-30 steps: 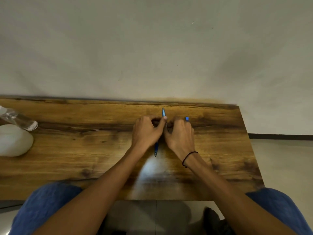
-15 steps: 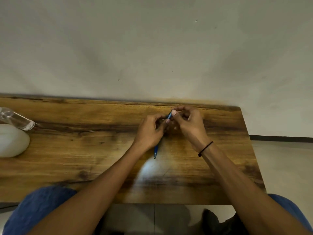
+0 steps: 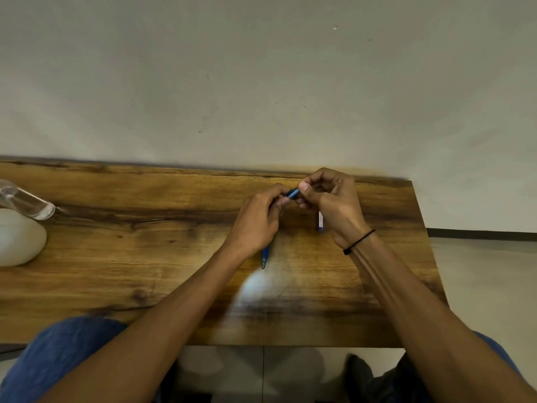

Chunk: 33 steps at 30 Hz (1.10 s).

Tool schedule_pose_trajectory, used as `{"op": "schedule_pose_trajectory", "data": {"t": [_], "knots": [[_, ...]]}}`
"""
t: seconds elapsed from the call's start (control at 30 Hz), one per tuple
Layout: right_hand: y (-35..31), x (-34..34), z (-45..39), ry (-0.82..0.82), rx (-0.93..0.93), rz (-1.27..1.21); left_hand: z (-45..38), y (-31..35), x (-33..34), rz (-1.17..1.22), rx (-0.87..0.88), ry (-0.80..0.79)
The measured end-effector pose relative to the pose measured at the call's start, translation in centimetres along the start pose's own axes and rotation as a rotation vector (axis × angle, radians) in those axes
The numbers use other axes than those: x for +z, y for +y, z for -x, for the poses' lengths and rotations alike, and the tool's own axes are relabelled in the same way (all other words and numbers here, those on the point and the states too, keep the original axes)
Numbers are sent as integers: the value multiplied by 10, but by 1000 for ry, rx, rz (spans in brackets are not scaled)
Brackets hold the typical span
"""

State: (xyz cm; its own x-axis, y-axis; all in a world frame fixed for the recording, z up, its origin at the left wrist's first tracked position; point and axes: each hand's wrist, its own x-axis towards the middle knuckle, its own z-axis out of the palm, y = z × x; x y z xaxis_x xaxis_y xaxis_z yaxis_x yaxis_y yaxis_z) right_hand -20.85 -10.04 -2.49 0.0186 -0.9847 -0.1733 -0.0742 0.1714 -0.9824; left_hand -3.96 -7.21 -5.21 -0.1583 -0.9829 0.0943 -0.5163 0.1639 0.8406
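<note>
Currently, in the head view, your left hand [image 3: 255, 225] is curled round the blue pen [image 3: 293, 194] over the far middle of the wooden surface [image 3: 145, 257]. The pen's upper end shows in the small gap between your 2 hands. Its pointed lower end sticks out below the left palm, aimed back toward you and close above the wood. Your right hand [image 3: 334, 205] meets it from the right, and its thumb and fingertips pinch that upper end with the thumbnail facing the camera. A small white-and-blue piece [image 3: 320, 223] shows just under the right palm, and you cannot tell whether the hand holds it or it lies on the wood. A thin black band [image 3: 359, 242] circles your right wrist. At the far left edge, well apart from the hands, a clear container [image 3: 29, 202] lies tilted beside a white rounded object [image 3: 17, 237]. Your 2 blue-clad knees [image 3: 58, 353] sit below the near edge.
</note>
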Motion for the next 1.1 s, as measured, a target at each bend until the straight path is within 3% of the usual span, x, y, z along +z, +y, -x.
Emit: {"op": "schedule_pose_trajectory", "data": {"t": [0.23,0.33,0.53,0.7,0.97,1.1], "knots": [[0,-1,-1,48,3,-103,1,2,-6,-29,10,-79],[2,-6,-2,103,-38,-33,4,-1,-6,-21,-1,-90],[22,-4,-8,108,-228,723,-1,-13,-7,-42,-109,-5],[39,4,-9,-14,-213,1070,-4,-19,-7,-56,-167,41],[40,7,-14,-64,-141,1084,-6,-21,-5,-88,-182,27],[25,-3,-15,0,-131,890,-6,-19,-5,-89,-187,5]]}}
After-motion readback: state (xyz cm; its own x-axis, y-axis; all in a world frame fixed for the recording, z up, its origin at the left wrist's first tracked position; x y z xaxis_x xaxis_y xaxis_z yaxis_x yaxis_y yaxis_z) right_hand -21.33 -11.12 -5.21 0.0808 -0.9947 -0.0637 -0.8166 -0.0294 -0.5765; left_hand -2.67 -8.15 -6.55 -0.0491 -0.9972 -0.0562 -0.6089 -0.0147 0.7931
